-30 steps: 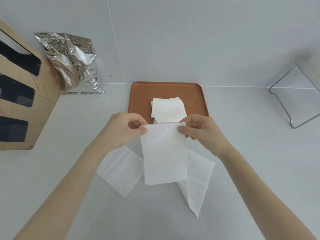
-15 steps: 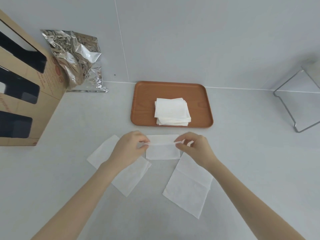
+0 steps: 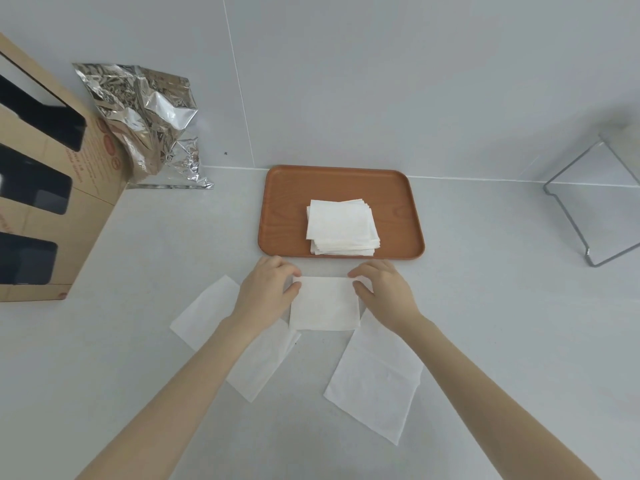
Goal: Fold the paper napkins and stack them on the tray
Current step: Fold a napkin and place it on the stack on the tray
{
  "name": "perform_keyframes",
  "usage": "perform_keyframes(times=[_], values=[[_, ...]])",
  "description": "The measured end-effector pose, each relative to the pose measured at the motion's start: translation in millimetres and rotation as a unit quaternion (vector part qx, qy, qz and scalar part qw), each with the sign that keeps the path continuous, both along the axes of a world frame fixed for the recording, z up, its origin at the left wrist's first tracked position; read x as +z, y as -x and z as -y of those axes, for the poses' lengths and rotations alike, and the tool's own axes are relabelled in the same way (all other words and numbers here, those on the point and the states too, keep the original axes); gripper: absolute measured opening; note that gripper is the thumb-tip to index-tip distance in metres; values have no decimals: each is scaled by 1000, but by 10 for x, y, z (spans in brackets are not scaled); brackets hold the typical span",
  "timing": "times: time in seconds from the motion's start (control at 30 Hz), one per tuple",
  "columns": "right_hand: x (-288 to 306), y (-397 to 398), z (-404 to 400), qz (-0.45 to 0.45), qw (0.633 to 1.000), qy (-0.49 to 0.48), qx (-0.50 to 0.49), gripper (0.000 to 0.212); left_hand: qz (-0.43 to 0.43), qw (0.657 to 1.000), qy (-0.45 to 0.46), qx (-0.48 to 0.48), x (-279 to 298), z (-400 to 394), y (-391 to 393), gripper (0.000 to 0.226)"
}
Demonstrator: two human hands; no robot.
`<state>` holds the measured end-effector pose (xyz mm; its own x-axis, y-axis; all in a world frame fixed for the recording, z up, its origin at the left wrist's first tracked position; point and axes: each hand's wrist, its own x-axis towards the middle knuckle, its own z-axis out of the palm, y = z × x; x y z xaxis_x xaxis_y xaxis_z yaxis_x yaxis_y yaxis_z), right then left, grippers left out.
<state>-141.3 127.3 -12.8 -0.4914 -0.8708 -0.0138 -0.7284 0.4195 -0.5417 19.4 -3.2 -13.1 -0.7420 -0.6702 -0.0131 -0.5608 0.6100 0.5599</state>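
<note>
Since the frame half a second back, the folded napkin (image 3: 325,303) has gone from a narrow strip pinched between both hands to a fuller, near-square panel lying flat on the counter (image 3: 485,306). Left hand (image 3: 265,294) grips the napkin's upper left corner between thumb and fingers; right hand (image 3: 382,292) pinches the upper right corner the same way. Both grips are narrow, closed on the paper.

Napkin: white, soft-textured, edges roughly aligned, sitting just in front of the tray (image 3: 287,209) but not touching it. Tray: orange-brown wood grain, rounded corners, against the back wall. On it, toward its right half, a stack of folded napkins (image 3: 341,225) (layers slightly fanned, edges not flush).

Two more unfolded napkins lie on the counter: left napkin (image 3: 204,313) angled under the left forearm, its middle hidden by the arm; right napkin (image 3: 375,379) angled beside the right wrist, its top corner tucked under the hand and the folded piece.

Surface: pale grey-white, matte. Wall behind is the same pale tone with one vertical seam.

Surroundings: crumpled silver foil bag (image 3: 145,123) leaning at the wall, back left; cardboard box (image 3: 90,188) with dark cut-outs at far left; wire rack (image 3: 588,209) at far right, well apart from the work.
</note>
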Motion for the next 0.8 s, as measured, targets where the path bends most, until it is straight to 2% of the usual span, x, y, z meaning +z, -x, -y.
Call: perform_keyframes(times=[0.17, 0.3, 0.37, 0.4, 0.47, 0.57, 0.63, 0.8], values=[[-106, 17, 134, -6, 998, -55, -15, 22, 39, 999, 7, -1, -129, 30, 170, 22], [-127, 72, 122, 58, 997, -49, -23, 10, 42, 999, -22, -12, -143, 67, 183, 9], [-58, 131, 111, 132, 990, -20, -42, 5, 6, 996, -93, -4, -71, 111, 189, 4], [6, 166, 106, 180, 982, -1, -58, 7, -21, 989, -146, 10, -6, 144, 193, 9], [165, 247, 123, 274, 957, 42, -82, 12, -77, 965, -248, 34, 148, 237, 214, 19], [378, 385, 235, 354, 925, 105, -92, 13, -155, 930, -329, 49, 335, 414, 310, 19], [455, 495, 358, 368, 915, 129, -106, 11, -180, 920, -343, 52, 431, 534, 434, 17], [419, 795, 673, 356, 917, 118, -139, 7, -169, 931, -312, 81, 492, 798, 789, 12]])
